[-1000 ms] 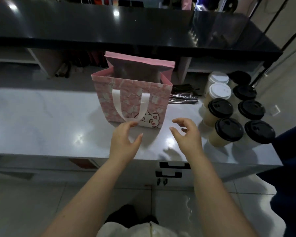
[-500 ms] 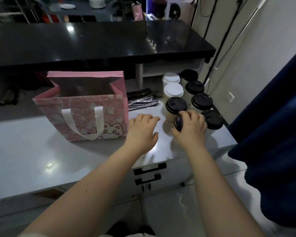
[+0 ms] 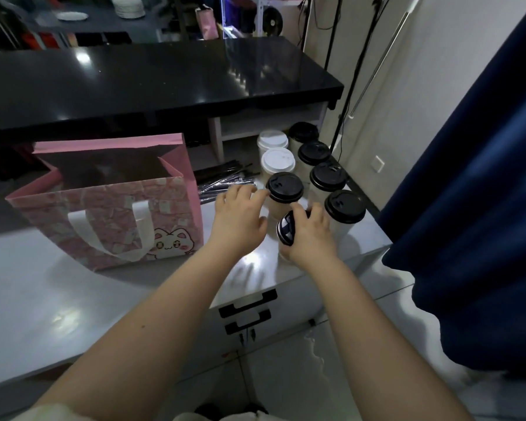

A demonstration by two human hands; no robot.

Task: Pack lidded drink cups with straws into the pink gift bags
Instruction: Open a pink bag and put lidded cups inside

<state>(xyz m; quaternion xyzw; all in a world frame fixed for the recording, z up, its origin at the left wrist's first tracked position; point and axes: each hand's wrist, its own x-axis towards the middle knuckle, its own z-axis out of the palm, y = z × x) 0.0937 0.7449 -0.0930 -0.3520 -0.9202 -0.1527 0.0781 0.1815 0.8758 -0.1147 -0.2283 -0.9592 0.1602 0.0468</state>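
Gripping the nearest cup (image 3: 286, 234) in my right hand (image 3: 312, 238), left hand (image 3: 240, 220) loose. Next, lift it upright into the pink bag (image 3: 104, 208).

Both bare forearms stretch forward, the left hand (image 3: 240, 221) palm down with its fingers straight and spread, the right hand (image 3: 312, 238) just beside it, curled round a tilted cup (image 3: 286, 233).
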